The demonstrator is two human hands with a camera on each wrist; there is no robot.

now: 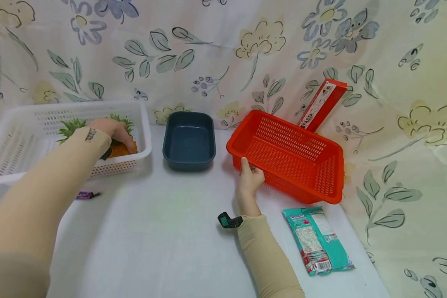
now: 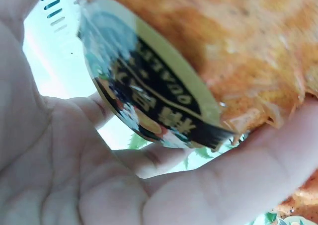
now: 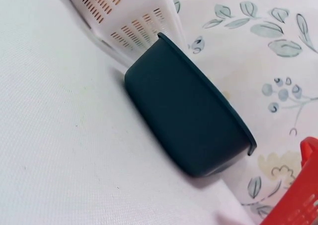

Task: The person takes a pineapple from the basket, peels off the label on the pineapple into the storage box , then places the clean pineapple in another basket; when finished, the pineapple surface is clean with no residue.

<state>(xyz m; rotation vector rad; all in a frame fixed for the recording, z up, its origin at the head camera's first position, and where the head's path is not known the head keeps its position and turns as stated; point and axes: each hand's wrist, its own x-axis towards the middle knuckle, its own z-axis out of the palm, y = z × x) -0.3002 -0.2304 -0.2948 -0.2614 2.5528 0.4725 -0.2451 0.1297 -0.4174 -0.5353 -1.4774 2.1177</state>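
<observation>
Inside the white basket (image 1: 143, 128) at the left, my left hand (image 1: 113, 130) grips a pineapple (image 1: 123, 150) with orange skin and green leaves. In the left wrist view the left hand's fingers (image 2: 238, 185) curl about the pineapple (image 2: 248, 51), which carries a dark oval label (image 2: 149, 81). Leaves of a second pineapple (image 1: 71, 127) show beside the wrist. My right hand (image 1: 250, 182) holds the near left rim of the red basket (image 1: 287, 180), thumb at the top edge. The right wrist view leaves out that hand.
Between the baskets stands a dark blue tub (image 1: 189, 142). A red pasta box (image 1: 324, 103) leans behind the red basket. A teal packet (image 1: 318, 242) lies at the right, and a small purple-wrapped item (image 1: 85, 195) is near the left forearm. Floral cloth (image 1: 223, 54) hangs behind.
</observation>
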